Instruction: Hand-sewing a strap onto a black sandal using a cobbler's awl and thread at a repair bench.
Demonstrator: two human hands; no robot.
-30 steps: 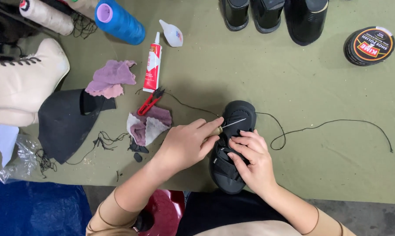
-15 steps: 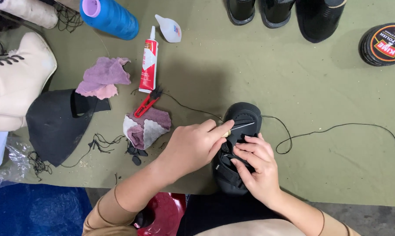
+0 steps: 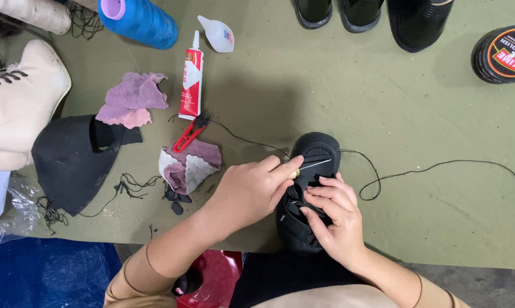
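A small black shoe [image 3: 319,153] lies near the front edge of the olive-green table [image 3: 348,102]. My left hand [image 3: 251,191] grips a sewing awl whose thin metal needle [image 3: 317,165] lies across the shoe's top. My right hand [image 3: 334,219] presses down on the shoe's middle and holds it in place. A long black thread [image 3: 440,166] runs from the shoe out to the right across the table.
Red thread snips [image 3: 190,133], a glue tube [image 3: 191,83], a small white bottle [image 3: 217,33], a blue thread cone [image 3: 136,20], pink and purple rags, a black leather piece [image 3: 69,159] and a cream boot [image 3: 18,102] lie left. Black shoes and a polish tin [image 3: 503,54] sit at the back.
The view has shifted slightly. My left hand has slid a little lower and nearer the shoe's side with the awl; my right hand stays pressed on the shoe.
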